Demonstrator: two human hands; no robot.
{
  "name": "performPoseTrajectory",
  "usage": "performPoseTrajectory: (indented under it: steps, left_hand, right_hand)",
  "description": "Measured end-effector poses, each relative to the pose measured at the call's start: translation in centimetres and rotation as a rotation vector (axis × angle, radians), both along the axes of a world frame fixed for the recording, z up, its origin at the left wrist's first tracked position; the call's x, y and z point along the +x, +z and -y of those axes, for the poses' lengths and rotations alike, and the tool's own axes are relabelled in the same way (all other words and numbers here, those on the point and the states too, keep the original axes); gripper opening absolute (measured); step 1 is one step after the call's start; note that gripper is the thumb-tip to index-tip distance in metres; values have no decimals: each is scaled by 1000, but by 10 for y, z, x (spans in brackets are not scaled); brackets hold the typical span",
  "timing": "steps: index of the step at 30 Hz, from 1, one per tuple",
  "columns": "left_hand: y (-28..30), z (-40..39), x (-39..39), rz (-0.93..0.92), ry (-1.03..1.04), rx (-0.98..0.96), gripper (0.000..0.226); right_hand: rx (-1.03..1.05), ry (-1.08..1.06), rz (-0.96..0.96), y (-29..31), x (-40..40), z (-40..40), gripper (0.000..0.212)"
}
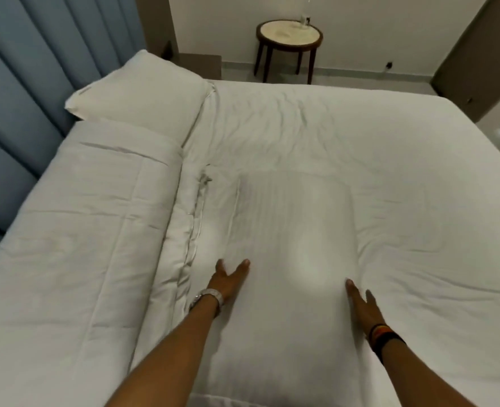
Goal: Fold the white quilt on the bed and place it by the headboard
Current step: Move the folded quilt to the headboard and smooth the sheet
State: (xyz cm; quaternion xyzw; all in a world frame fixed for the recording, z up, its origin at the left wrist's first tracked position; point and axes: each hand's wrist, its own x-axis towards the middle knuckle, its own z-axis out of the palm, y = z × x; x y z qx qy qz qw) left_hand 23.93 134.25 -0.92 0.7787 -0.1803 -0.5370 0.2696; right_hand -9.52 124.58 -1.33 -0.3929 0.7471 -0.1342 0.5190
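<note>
The white quilt (75, 230) lies folded into a long thick strip along the left side of the bed, against the blue padded headboard (16, 98). In the middle of the bed a white pillow (292, 230) lies blurred, between my two hands. My left hand (228, 282), with a metal watch on the wrist, presses its palm against the pillow's left side, fingers spread. My right hand (361, 304), with dark bands on the wrist, lies flat against the pillow's right side. Neither hand closes around anything.
A second white pillow (143, 92) rests at the far end by the headboard. The creased white sheet (389, 171) covers the mattress. Beyond the bed stands a round side table (289, 33) with dark legs, by the wall. A dark door (483, 54) is at the right.
</note>
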Motion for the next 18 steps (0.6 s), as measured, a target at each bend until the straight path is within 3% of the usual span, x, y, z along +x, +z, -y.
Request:
performPoseTrajectory:
  steps: [4,7,11,13,15,18]
  left_hand:
    - [5,26,-19,108,157,-62,143]
    - [32,41,-44,254,291,-177,137]
    - [115,65,-34,452,316,-406,94]
    - [167,65,-9,563,303,-501,85]
    - [219,52,28,680,307,-549,86]
    - [284,9,102,818,323,-485,105]
  right_hand:
    - [-21,18,191,-8,7,16,108]
    - [-135,-64,323,9,20,14,102]
    - [-265,-89,477,64,51,20,103]
    - [-272,-60,537,98,79,23,103]
    - [-280,-1,619,133,119,18,105]
    - [-340,83,724,177,194,-5,108]
